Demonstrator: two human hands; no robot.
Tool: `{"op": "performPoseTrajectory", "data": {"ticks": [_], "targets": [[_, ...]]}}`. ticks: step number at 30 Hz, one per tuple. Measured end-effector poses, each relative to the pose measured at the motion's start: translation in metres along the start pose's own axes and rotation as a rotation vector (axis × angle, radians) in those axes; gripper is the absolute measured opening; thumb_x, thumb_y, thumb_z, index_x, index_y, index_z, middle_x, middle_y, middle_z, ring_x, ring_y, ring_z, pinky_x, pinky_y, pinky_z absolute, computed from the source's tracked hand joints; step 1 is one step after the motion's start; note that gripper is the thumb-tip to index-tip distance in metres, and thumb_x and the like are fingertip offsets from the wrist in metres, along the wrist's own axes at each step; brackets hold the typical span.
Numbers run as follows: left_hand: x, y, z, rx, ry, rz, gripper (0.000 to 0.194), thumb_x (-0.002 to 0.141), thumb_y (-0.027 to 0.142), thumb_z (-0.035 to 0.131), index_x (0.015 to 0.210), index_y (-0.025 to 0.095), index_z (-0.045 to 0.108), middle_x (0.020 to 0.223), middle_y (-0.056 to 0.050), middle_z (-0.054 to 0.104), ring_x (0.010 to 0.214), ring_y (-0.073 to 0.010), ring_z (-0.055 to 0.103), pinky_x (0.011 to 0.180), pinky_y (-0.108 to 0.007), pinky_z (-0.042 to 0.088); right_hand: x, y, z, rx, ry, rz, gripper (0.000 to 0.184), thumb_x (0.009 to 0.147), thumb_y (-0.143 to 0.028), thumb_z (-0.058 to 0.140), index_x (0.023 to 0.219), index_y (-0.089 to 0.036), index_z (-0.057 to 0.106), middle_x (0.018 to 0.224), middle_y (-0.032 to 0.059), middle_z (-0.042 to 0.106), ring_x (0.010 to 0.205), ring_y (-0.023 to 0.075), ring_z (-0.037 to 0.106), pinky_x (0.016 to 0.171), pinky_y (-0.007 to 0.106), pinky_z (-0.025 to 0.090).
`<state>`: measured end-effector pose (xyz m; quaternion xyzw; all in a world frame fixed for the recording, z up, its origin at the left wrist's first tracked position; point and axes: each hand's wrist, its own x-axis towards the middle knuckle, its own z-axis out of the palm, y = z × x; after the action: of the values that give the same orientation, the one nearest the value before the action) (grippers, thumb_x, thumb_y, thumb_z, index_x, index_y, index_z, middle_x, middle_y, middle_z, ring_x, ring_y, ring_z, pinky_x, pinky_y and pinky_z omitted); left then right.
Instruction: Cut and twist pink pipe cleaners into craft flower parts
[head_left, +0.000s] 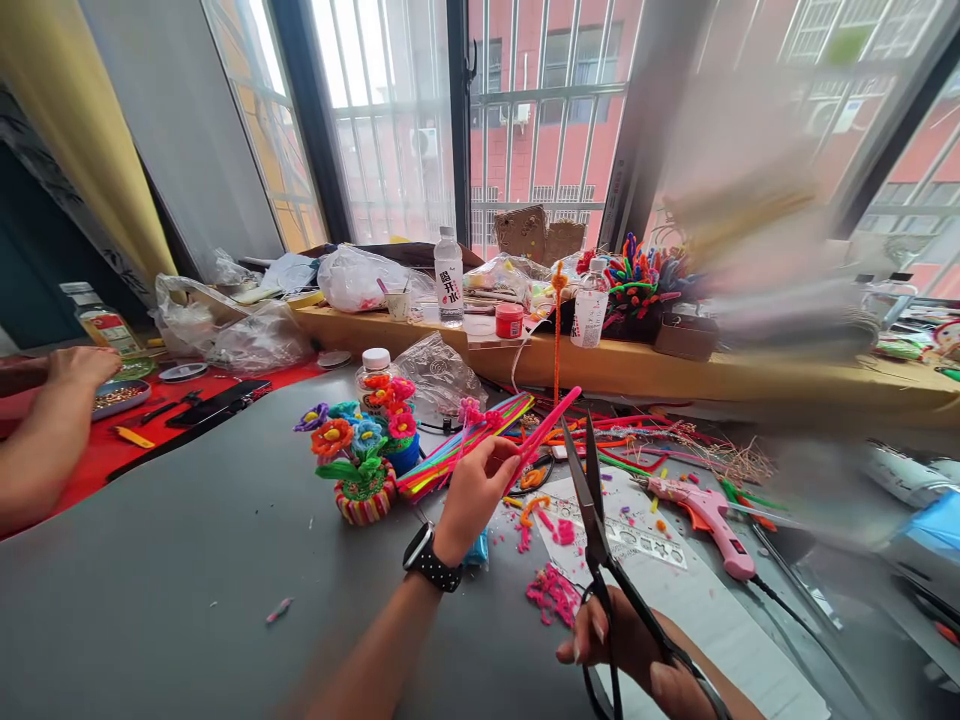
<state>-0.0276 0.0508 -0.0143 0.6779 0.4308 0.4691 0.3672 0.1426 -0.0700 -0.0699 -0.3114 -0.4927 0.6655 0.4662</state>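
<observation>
Pinched in the fingers of my left hand [478, 490] are pink pipe cleaners [551, 422], pointing up and to the right. My right hand [637, 645] has its fingers in the handles of black scissors [594, 515], whose blades point upward and stand slightly apart. The blade tips are just right of the pipe cleaners, and I cannot tell whether they touch. Short pink cuttings [553, 594] lie under the scissors. Behind my left hand is a bundle of colourful straw-like strips [442, 455]. Pots of pipe-cleaner flowers [365, 495] stand to its left.
A pink glue gun [709, 515] with a cord lies at right, beside white paper [697, 610] and a stencil ruler [645, 545]. Bottles [448, 280] stand on the ledge behind. At far left, another person's hand [82, 368] is over a red cloth. Something blurred covers the right side.
</observation>
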Motion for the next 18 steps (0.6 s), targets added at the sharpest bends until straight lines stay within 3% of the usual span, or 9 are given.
{"op": "performPoseTrajectory", "data": {"ticks": [7,10,13,16,18], "targets": [[-0.002,0.001,0.002,-0.128,-0.007,-0.057,0.018,0.074,0.03,0.05,0.081,0.014,0.051,0.076,-0.005,0.063,0.073,-0.0158,0.061,0.067,-0.027,0.048,-0.005,-0.009,-0.003,0.014,-0.122,-0.006,0.047,0.058,-0.058,0.061,0.08,-0.019,0.046,0.077,0.0031,0.048,0.08,0.0231,0.054,0.077,0.038,0.039],[-0.002,0.001,0.002,-0.13,0.0,-0.06,0.02,0.073,0.032,0.052,0.081,0.014,0.052,0.076,-0.005,0.063,0.074,-0.0164,0.061,0.067,-0.027,0.048,0.004,0.006,-0.014,0.066,-0.16,0.01,0.046,0.061,-0.061,0.058,0.076,-0.019,0.046,0.074,0.002,0.046,0.077,0.0211,0.054,0.075,0.037,0.039],[-0.002,0.0,0.003,-0.122,0.016,-0.06,0.022,0.071,0.035,0.053,0.08,0.015,0.053,0.074,-0.005,0.062,0.071,-0.0165,0.061,0.066,-0.028,0.048,0.016,0.031,-0.022,0.162,-0.318,0.102,0.048,0.071,-0.067,0.037,0.061,-0.02,0.039,0.057,-0.0021,0.04,0.062,0.0177,0.054,0.069,0.037,0.041],[-0.001,-0.003,0.003,-0.12,0.034,-0.052,0.022,0.069,0.035,0.055,0.078,0.015,0.054,0.072,-0.004,0.061,0.067,-0.0157,0.06,0.064,-0.028,0.047,0.02,0.041,-0.023,0.147,-0.394,0.127,0.049,0.066,-0.069,0.043,0.062,-0.021,0.036,0.058,-0.0028,0.038,0.065,0.0183,0.054,0.072,0.039,0.04],[-0.001,-0.004,0.004,-0.117,0.034,-0.047,0.021,0.07,0.034,0.055,0.078,0.015,0.054,0.071,-0.003,0.06,0.066,-0.015,0.059,0.063,-0.027,0.047,0.016,0.032,-0.017,0.114,-0.399,0.139,0.048,0.065,-0.067,0.047,0.063,-0.021,0.036,0.06,-0.0025,0.037,0.067,0.0188,0.054,0.072,0.038,0.04]]}}
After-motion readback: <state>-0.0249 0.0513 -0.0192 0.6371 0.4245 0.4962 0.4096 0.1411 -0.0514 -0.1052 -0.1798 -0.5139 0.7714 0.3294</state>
